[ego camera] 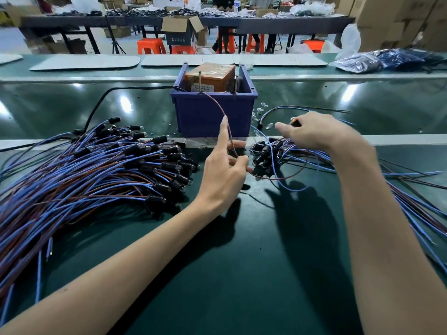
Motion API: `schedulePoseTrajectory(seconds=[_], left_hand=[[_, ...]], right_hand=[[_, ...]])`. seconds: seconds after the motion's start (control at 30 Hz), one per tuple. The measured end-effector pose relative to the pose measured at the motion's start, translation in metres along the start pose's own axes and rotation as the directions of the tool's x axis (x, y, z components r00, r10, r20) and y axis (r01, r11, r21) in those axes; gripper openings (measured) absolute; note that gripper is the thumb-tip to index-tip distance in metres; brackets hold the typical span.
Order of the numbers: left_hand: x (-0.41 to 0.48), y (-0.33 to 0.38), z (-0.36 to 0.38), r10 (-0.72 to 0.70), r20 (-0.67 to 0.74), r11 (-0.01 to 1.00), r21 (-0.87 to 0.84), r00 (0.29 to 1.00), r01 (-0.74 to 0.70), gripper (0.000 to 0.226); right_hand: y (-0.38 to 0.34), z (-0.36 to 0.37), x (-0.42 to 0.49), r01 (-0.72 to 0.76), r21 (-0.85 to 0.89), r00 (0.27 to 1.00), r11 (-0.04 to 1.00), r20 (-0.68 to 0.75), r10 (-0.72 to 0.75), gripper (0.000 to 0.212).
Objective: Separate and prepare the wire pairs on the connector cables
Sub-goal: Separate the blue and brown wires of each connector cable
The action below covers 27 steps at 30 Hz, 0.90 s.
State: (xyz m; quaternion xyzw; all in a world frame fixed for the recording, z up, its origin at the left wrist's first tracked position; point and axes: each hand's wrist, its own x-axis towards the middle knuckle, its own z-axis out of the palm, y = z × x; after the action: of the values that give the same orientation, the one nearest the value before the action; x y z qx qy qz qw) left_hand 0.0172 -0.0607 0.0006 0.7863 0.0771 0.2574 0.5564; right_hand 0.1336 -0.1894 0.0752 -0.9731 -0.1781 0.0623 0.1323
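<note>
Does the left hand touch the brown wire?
Touching. In the head view the left hand pinches the brown wire between thumb and fingers, below the raised index finger.

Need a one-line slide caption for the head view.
Left hand pinches a brown wire running to the blue bin; right hand above a cluster of connector cables.

No writing could be read. A white label (202, 88) on the front of the orange box (210, 77), which stood in the blue bin (212, 112), carried lines of small print, too blurred to make out.
</note>
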Motion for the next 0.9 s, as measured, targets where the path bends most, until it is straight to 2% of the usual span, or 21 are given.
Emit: schedulePoseTrajectory(seconds=[0.07,0.17,0.3,0.37,0.43,0.53,0.7,0.8,0.9], left_hand=[[-0.003,0.005,-0.002,0.054,0.054,0.995,0.082,0.997,-0.058,0.077],[-0.008,0.008,0.000,0.099,0.175,0.970,0.204,0.980,-0.134,0.065],[-0.012,0.007,0.001,0.114,0.326,0.862,0.438,0.938,-0.257,0.052],[-0.014,0.006,0.002,0.128,0.364,0.809,0.500,0.923,-0.310,0.046],[-0.015,0.004,0.003,0.168,0.352,0.777,0.528,0.921,-0.344,0.042],[-0.014,0.003,0.005,0.235,0.248,0.743,0.578,0.940,-0.338,0.029],[-0.012,0.000,0.007,0.334,0.050,0.682,0.676,0.941,-0.278,0.013],[-0.012,-0.001,0.006,0.357,-0.005,0.674,0.693,0.934,-0.254,0.013],[-0.011,0.000,0.008,0.360,0.017,0.691,0.668,0.933,-0.279,0.020]], right_hand=[[0.002,-0.012,-0.009,0.063,0.033,0.995,0.997,0.079,-0.066,0.055],[0.007,-0.027,-0.022,0.114,0.223,0.977,0.968,0.154,-0.150,0.041],[0.016,-0.038,-0.033,0.173,0.559,0.968,0.811,0.054,-0.244,0.014],[0.019,-0.040,-0.033,0.209,0.626,0.969,0.752,-0.027,-0.247,0.005],[0.020,-0.039,-0.027,0.208,0.601,0.978,0.772,-0.115,-0.174,0.005],[0.021,-0.029,-0.013,0.135,0.536,0.977,0.833,-0.213,-0.021,0.018],[0.025,-0.022,-0.001,0.026,0.539,0.932,0.842,-0.318,0.175,0.009],[0.024,-0.022,-0.006,0.018,0.543,0.882,0.840,-0.404,0.242,0.012],[0.027,-0.022,-0.008,-0.008,0.434,0.836,0.901,-0.492,0.244,0.018]])
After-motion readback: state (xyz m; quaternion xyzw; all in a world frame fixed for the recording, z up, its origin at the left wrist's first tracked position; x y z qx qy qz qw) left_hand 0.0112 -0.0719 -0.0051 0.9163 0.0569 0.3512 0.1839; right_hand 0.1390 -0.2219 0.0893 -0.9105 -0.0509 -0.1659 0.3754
